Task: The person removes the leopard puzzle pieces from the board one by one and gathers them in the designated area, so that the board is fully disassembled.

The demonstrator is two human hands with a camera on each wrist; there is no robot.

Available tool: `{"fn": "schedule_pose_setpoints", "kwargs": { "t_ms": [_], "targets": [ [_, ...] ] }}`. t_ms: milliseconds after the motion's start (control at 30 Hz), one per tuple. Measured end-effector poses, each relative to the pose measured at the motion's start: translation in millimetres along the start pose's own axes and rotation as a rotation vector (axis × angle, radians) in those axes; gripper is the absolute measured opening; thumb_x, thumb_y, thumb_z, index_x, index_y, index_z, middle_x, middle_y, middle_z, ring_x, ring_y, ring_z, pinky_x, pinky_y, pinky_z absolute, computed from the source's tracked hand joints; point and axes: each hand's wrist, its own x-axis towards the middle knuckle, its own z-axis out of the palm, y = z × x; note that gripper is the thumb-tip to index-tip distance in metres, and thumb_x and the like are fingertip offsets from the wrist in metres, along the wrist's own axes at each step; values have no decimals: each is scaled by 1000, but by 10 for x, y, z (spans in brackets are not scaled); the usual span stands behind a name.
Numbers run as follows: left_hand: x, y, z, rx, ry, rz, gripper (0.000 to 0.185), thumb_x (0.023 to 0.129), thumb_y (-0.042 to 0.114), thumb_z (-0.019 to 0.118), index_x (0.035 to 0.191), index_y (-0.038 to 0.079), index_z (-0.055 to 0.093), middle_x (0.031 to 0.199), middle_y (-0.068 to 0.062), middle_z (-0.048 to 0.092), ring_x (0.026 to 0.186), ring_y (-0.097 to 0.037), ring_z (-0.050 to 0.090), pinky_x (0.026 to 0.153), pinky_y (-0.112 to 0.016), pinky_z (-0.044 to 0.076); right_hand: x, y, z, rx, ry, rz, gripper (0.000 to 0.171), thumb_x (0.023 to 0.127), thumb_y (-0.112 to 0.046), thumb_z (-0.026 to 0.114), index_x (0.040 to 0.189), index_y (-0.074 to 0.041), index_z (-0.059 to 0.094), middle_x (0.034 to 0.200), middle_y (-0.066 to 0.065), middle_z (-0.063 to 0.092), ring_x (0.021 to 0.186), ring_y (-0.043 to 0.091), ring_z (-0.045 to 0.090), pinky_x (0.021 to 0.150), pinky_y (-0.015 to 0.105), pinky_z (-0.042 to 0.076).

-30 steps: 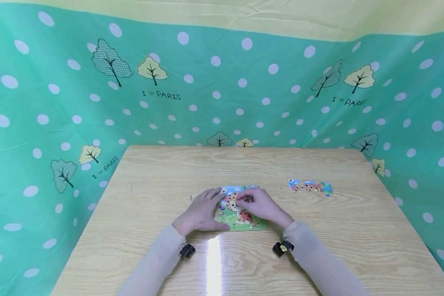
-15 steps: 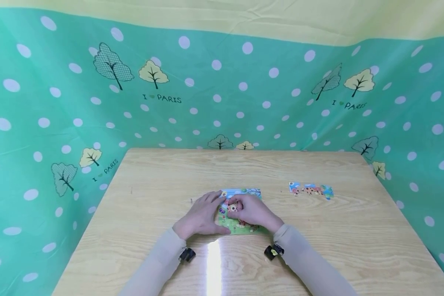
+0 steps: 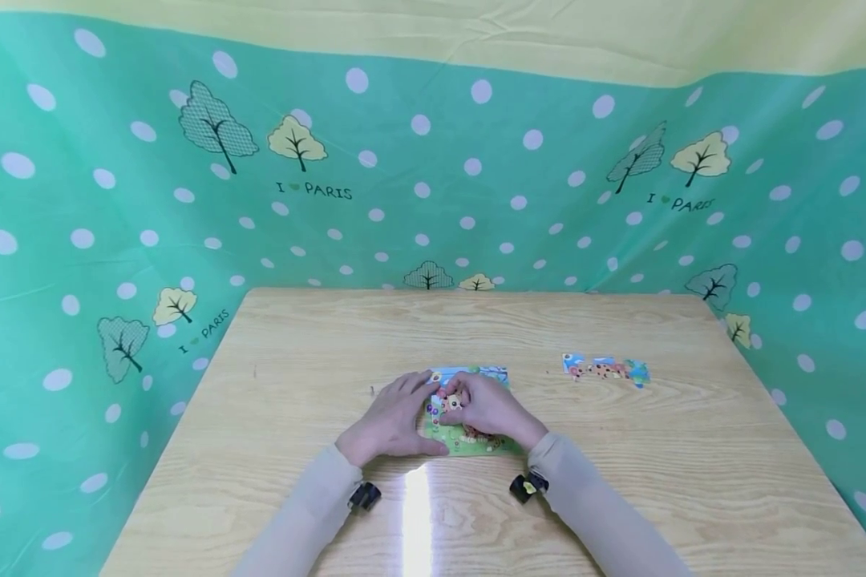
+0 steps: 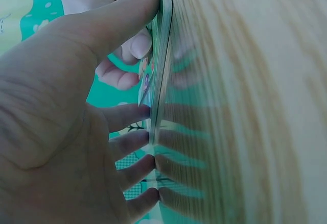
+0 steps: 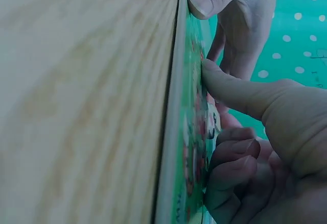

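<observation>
A flat jigsaw puzzle board with a spotted cartoon animal on green grass lies on the table in the head view. My left hand rests along its left side, fingers spread, with the thumb at the near edge. Over the picture, my right hand pinches a puzzle piece printed with the animal's face. The left wrist view shows that piece tilted against the board. In the right wrist view the right thumb touches the board's surface, and the other fingers are curled. The right hand covers part of the picture.
To the right on the wooden table lies a strip of several puzzle pieces, blue and spotted. A green dotted curtain hangs behind and at both sides. A bright light reflection falls on the table's near part.
My right hand has moved left over the board, bringing the face piece toward the board's left part; it shifted only slightly in the last half second. The left hand has stayed in place.
</observation>
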Motion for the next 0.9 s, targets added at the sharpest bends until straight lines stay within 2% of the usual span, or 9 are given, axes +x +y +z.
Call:
{"fn": "schedule_pose_setpoints", "kwargs": {
  "t_ms": [200,300,400,500,633,733,900],
  "targets": [
    [5,-4,2,-5,1,-4,111,79,63,87,165,11,40,176,-12,30,161,-41,29,131,-63,27,0,10,30,42,53,-1,29,85,-27,92,104,-18,71,86,-3,62,76,12,53,68,24,45],
    [5,-4,2,-10,-2,-4,111,79,63,87,165,12,39,176,-12,29,161,-41,28,131,-63,27,5,36,40,72,61,-16,23,88,-24,89,104,-20,74,94,-3,67,84,11,57,75,26,49],
    [3,-4,-1,-11,-2,4,108,82,62,85,165,10,39,176,-13,29,161,-42,28,131,-64,26,10,69,39,118,48,-39,16,92,-20,85,106,-20,75,97,-3,69,87,11,61,77,26,52],
    [2,-2,-14,-5,-5,7,99,89,58,79,165,10,38,176,-14,28,161,-42,27,132,-64,25,11,90,17,197,29,-49,13,97,-16,79,109,-16,76,97,0,72,86,12,65,78,28,55],
    [-1,-4,-25,-8,-13,1,90,96,52,74,166,9,37,177,-14,25,162,-42,25,133,-64,22,7,111,-14,282,13,-45,20,98,-13,77,117,-9,72,96,3,75,85,13,68,80,31,56],
    [-1,-7,-26,-17,-12,5,90,95,51,75,165,8,39,177,-15,27,162,-43,26,132,-64,23,5,131,-23,296,11,-48,24,98,-13,77,119,-6,69,96,2,77,85,11,69,82,31,55],
    [2,-14,-22,-26,-1,19,90,93,49,77,164,6,40,176,-16,29,161,-44,28,131,-66,24,-14,135,-31,323,3,-44,17,98,-14,77,112,-7,72,93,3,78,83,11,69,84,31,54]
  ]
}}
